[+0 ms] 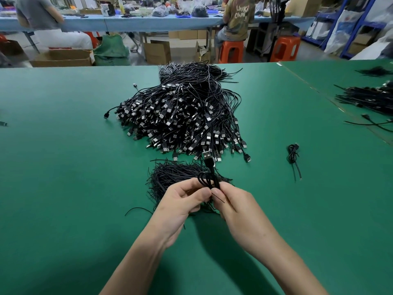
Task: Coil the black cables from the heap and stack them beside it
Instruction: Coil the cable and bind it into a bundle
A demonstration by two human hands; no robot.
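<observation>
Left hand point(180, 201) and right hand point(232, 202) pinch the cable point(210, 167) coil; loops above the pinch could spring open if either slips.

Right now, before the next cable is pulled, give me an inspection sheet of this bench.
Surface: green table, with a seam toward the right.
Job's things: heap of black USB cables at centre; one coiled cable lies alone to its right, apart from it.
Clutter: pile of short black strands by the hands; one loose strand left of it.
Grippers: left hand and right hand both pinch a partly looped cable, plug end up.
Cables: second cable pile on the adjoining table, far right.
Surroundings: orange stools, cardboard boxes, people seated at a blue bench.
</observation>
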